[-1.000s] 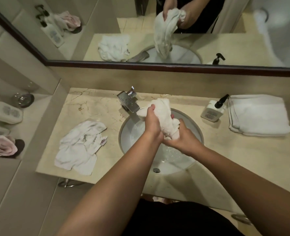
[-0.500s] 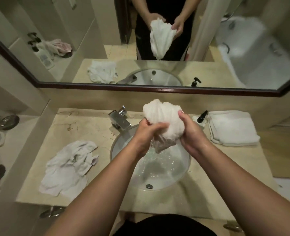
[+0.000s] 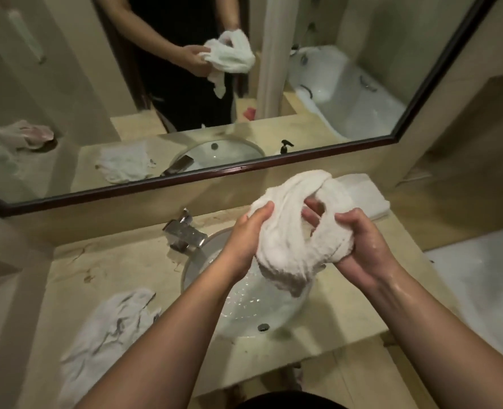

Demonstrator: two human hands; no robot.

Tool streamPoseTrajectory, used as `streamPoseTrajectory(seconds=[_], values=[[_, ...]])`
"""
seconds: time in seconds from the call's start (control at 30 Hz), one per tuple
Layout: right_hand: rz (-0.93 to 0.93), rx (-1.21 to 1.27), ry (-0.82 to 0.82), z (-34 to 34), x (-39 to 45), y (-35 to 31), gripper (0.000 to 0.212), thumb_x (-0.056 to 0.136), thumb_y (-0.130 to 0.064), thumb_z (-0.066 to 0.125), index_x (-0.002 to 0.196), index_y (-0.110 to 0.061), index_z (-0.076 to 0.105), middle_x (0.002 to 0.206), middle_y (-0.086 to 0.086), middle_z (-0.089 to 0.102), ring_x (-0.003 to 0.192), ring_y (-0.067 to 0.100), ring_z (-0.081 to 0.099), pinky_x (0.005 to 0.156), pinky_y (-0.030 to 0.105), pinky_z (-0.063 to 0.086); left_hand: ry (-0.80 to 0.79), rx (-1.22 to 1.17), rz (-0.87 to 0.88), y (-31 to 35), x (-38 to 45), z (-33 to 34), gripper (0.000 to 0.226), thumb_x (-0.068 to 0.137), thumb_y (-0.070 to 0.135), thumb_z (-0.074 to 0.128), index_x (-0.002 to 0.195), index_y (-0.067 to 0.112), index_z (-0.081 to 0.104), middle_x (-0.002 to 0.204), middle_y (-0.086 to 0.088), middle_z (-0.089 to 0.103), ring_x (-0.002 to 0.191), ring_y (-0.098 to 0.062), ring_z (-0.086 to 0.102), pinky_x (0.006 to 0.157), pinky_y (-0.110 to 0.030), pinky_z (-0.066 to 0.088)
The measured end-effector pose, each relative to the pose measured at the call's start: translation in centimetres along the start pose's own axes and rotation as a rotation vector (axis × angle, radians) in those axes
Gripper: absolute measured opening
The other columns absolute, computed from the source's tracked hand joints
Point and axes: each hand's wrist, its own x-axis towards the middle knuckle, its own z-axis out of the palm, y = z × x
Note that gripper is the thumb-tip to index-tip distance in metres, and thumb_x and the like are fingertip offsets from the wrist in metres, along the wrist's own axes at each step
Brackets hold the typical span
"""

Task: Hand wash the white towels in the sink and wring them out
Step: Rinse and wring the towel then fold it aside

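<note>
While both arms reach in from 6 o'clock, the left hand [image 3: 246, 231] curls its fingers round the left side of the wet white towel [image 3: 291, 228], and the right hand [image 3: 359, 246] clenches the towel's right side, its fingers tucked into the folds and its wrist glistening. The towel is bunched into a thick twisted loop with a gap at its middle, held in the air above the sink [image 3: 244, 308], its lowest fold hanging over the basin without touching the water. The sink is round and white, holds shallow rippled water, and shows a drain at its 6 o'clock rim. The faucet [image 3: 185, 233] stands at the sink's 10 o'clock, well apart from the left hand. At 8 o'clock a crumpled towel [image 3: 105, 335] lies flat on the desk [image 3: 120, 267], near the front edge. At 1 o'clock a folded towel [image 3: 365, 193] rests on the desk against the wall, partly hidden behind the held towel. The mirror [image 3: 67, 84] runs along the wall at 12 o'clock. Bare desk shows between the sink and the crumpled towel, and at 4 o'clock beside the right forearm up to the desk's right edge.
</note>
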Motion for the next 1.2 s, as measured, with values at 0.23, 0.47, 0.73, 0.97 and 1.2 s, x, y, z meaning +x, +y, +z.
streamPoseTrajectory(seconds=[0.23,0.47,0.73,0.97,1.2], values=[[-0.151,0.082,0.215,-4.8,-6.2,-1.5,0.053,0.103,-0.048,0.038,0.122,-0.01,0.07,0.112,0.014,0.071,0.051,0.014,0.057,0.057,0.027,0.049,-0.188,0.184,-0.085,-2.0,-0.5,5.0,0.061,0.064,0.04,0.065,0.11,0.0,0.069,0.115,-0.03,0.066,0.093,-0.033,0.065,0.082,-0.045,0.045],[-0.396,0.001,0.375,-8.7,-14.3,-1.9,0.056,0.075,-0.013,0.059,0.13,0.0,0.058,0.116,0.018,0.068,0.104,0.029,0.067,0.082,0.038,0.058,-0.261,0.494,0.058,-5.7,-4.5,14.6,0.021,0.094,0.018,0.064,0.115,0.021,0.065,0.105,0.009,0.067,0.1,-0.007,0.063,0.092,-0.029,0.051],[-0.631,-0.194,0.593,-12.8,-21.1,-2.8,0.047,0.077,0.001,0.064,0.123,-0.002,0.06,0.11,0.018,0.072,0.099,0.03,0.07,0.078,0.037,0.058,-0.691,0.295,-0.35,-8.2,-9.1,24.6,0.076,0.092,0.074,0.043,0.123,0.01,0.071,0.122,-0.025,0.067,0.119,-0.037,0.062,0.106,-0.046,0.045],[-0.526,-0.009,0.697,-19.2,-26.0,-4.0,0.045,0.099,-0.04,0.053,0.127,-0.006,0.064,0.119,0.018,0.071,0.112,0.031,0.068,0.095,0.043,0.053,-0.81,0.347,-0.311,-11.0,-12.2,32.2,0.039,0.089,0.036,0.059,0.109,0.005,0.071,0.1,-0.01,0.074,0.093,-0.02,0.069,0.088,-0.032,0.052],[-0.473,-0.214,0.742,-25.9,-29.2,-5.5,0.036,0.096,-0.029,0.06,0.108,0.004,0.067,0.102,0.017,0.074,0.093,0.025,0.072,0.082,0.038,0.054,-0.75,0.485,-0.233,-15.0,-14.8,37.0,0.04,0.08,0.038,0.076,0.106,0.008,0.073,0.099,-0.011,0.077,0.096,-0.029,0.074,0.098,-0.048,0.054]])
